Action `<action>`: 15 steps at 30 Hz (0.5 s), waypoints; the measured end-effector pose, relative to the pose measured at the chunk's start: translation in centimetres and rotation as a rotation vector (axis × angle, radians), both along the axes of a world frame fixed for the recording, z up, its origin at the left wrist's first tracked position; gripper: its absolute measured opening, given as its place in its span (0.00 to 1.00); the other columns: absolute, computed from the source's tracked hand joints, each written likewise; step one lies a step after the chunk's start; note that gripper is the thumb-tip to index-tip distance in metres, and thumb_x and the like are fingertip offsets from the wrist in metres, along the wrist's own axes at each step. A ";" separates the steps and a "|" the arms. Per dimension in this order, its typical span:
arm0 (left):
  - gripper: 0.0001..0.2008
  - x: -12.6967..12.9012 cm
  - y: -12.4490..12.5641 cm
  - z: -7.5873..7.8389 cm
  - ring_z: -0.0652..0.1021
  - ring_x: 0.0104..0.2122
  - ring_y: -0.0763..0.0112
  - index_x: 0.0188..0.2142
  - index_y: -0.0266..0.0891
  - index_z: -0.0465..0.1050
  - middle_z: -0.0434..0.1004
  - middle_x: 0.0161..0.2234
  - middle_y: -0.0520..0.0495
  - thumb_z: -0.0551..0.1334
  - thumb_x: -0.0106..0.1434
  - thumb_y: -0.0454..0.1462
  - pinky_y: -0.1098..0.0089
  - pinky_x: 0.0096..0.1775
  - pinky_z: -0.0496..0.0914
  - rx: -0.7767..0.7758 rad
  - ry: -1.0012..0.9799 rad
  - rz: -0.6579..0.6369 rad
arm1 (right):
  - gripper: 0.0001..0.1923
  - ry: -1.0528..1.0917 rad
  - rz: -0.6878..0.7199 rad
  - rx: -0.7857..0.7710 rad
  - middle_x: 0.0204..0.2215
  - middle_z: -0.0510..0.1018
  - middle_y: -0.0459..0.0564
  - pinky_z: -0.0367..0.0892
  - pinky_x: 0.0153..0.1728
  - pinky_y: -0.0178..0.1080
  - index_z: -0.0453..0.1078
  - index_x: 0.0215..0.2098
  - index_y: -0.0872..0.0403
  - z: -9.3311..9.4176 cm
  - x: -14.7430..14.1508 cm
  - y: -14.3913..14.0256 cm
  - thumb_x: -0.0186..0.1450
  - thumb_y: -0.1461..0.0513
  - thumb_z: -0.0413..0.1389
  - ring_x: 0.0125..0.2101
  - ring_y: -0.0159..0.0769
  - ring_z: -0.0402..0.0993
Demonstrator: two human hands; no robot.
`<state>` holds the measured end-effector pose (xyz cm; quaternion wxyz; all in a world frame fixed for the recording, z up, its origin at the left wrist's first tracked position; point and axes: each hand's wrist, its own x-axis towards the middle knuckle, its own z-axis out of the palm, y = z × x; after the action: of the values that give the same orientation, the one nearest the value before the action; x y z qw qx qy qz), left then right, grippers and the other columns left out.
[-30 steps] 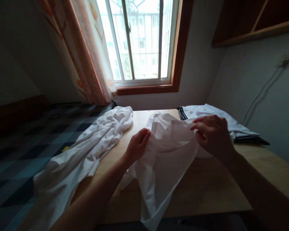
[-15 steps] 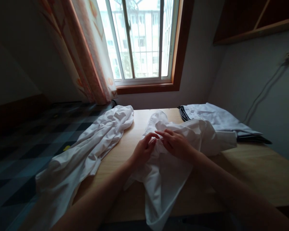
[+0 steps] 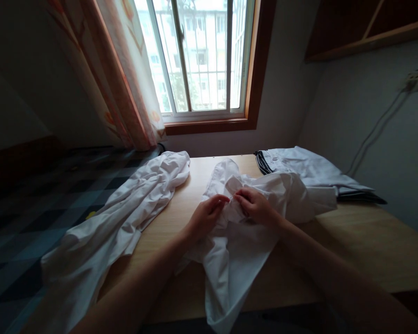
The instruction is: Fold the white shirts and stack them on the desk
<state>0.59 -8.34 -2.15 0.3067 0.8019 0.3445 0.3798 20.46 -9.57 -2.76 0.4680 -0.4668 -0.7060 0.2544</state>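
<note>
A crumpled white shirt (image 3: 244,250) lies across the middle of the wooden table (image 3: 160,222), and its lower part hangs over the front edge. My left hand (image 3: 209,213) pinches the cloth near the shirt's upper middle. Close beside it, my right hand (image 3: 252,204) also grips the same fabric, with fingers curled and fingertips almost meeting those of the left. The exact bit of cloth between the fingertips is too small to make out.
To the left, another white garment (image 3: 153,185) stretches from the table onto a dark checked bedspread (image 3: 31,213). Folded white clothes (image 3: 306,162) with black striped edging sit at the back right. Behind the table are a window (image 3: 198,60) and a curtain (image 3: 107,69).
My fingers have drawn in and closed on the cloth, the right hand curling from a more outstretched pose. A fold of fabric now stands up behind the fingertips. The view has shifted slightly.
</note>
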 end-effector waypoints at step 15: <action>0.13 0.1 -0.1 0.2 0.78 0.34 0.69 0.46 0.38 0.75 0.81 0.37 0.48 0.60 0.63 0.38 0.72 0.37 0.70 -0.040 0.055 -0.037 | 0.17 0.358 0.166 -0.426 0.13 0.63 0.37 0.53 0.14 0.30 0.65 0.33 0.52 -0.2 0.0 0.0 0.59 0.48 0.59 0.14 0.27 0.58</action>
<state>0.66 -8.49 -1.93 0.3199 0.8121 0.3454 0.3448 20.51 -9.59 -2.94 0.4541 -0.4430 -0.5786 0.5125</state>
